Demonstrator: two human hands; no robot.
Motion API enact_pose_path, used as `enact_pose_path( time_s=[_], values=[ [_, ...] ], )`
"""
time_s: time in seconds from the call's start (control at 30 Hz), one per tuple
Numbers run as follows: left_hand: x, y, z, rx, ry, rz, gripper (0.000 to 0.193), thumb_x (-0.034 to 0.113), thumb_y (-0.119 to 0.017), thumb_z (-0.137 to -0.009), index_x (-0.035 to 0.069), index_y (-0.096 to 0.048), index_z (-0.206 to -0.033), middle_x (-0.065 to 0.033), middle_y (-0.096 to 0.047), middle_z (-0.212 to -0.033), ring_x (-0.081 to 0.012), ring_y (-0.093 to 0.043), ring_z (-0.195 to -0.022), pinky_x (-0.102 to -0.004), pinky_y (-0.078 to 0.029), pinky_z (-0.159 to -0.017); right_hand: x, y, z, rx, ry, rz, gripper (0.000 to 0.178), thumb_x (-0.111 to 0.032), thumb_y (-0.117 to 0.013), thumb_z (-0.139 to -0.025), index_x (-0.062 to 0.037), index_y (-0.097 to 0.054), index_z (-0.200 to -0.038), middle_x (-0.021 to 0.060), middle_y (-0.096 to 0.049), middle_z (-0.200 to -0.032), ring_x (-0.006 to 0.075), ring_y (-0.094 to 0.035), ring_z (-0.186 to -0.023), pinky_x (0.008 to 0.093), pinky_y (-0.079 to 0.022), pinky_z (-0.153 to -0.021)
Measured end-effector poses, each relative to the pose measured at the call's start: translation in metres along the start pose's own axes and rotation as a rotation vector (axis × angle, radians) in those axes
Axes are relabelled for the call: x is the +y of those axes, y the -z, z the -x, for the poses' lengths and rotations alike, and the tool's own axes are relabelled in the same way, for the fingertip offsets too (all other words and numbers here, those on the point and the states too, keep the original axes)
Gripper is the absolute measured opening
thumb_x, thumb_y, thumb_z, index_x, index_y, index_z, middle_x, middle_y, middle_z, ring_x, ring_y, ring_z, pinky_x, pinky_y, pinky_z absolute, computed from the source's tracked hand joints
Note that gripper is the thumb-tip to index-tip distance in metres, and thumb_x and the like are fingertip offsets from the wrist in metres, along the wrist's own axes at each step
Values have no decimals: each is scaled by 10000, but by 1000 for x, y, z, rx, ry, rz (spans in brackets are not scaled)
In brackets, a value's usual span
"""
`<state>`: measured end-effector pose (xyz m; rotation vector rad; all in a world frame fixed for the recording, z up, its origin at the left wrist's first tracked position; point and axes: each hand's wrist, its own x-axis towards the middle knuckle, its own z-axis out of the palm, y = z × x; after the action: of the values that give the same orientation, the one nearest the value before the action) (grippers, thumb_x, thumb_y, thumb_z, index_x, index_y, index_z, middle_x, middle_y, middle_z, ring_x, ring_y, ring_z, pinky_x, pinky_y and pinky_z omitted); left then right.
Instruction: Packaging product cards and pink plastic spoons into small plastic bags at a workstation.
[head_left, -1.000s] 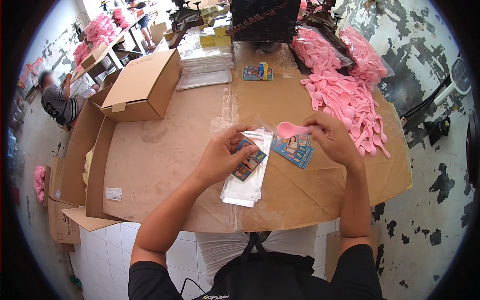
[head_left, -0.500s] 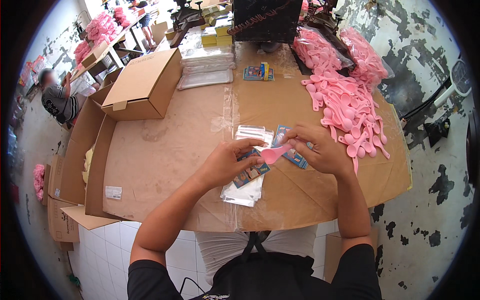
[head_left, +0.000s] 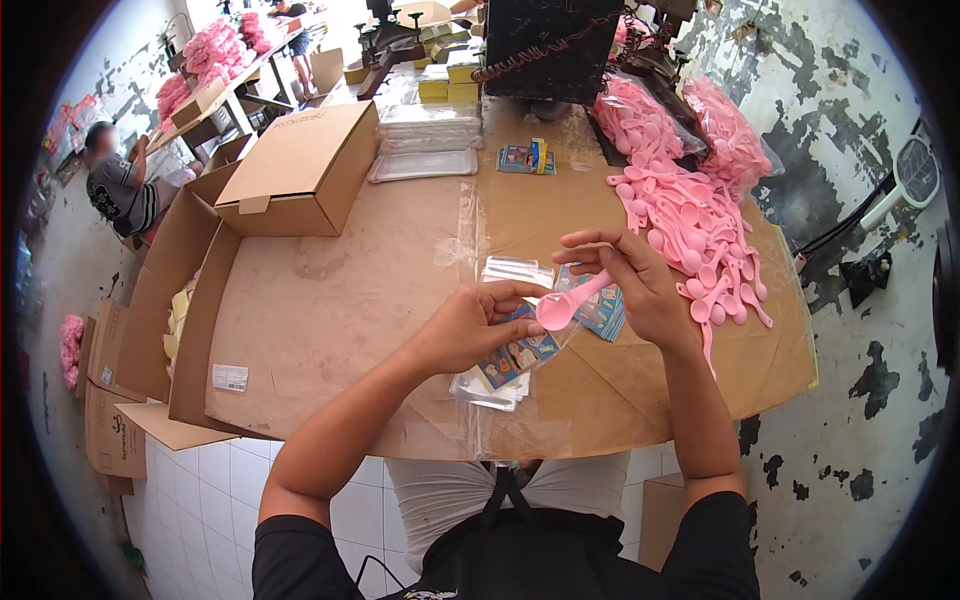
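Observation:
My right hand pinches a pink plastic scoop spoon by its handle, with the bowl tilted toward my left hand. My left hand is closed on a blue printed card, held between thumb and fingers. Clear film seems to surround that card, though its edges are hard to make out. The spoon's bowl is right at my left fingertips. Under my hands lie clear plastic bags, and more clear bags lie just beyond. Other blue cards rest beneath my right hand, partly hidden by it.
A heap of pink spoons covers the right side of the cardboard-topped table. Farther back are bundled cards, stacked clear bags and a black panel. A closed carton and an open box stand left. Another person sits beyond.
My right hand has moved slightly up and right and tilted, raising the spoon's handle. The bowl stays by my left fingertips. My left hand and card have shifted a little right in the picture.

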<state>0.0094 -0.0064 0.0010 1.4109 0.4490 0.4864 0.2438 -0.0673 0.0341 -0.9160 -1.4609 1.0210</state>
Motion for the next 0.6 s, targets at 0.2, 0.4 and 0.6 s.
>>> enact_pose_path(
  time_s=[0.2,0.4,0.6],
  values=[
    [-4,4,-2,-39,-19,-30,422,84,-638,-983,-29,-505,-1368,-121,-700,-1162,-140,-665,-1054,-279,-543,-899,-12,-8,1,-139,78,204,358,-152,-340,-1082,6,-463,-1379,161,-549,-1367,285,-521,-1313,403,-408,-1106],
    [3,14,1,-166,-42,172,524,180,-633,-994,-20,-418,-1428,-146,-689,-1168,-189,-703,-961,-319,-571,-850,-21,-30,-3,-364,-34,-367,814,-596,-393,-999,-16,-252,-1553,156,-311,-1594,268,-285,-1483,418,-178,-1216],
    [-3,14,1,-370,24,356,729,362,-706,-935,4,-366,-1472,-163,-659,-1221,-208,-708,-967,-352,-581,-888,-53,-20,-15,-442,166,368,232,-156,-620,-968,-33,-653,-1161,111,-634,-1214,243,-581,-1185,377,-437,-1018]
  ],
)
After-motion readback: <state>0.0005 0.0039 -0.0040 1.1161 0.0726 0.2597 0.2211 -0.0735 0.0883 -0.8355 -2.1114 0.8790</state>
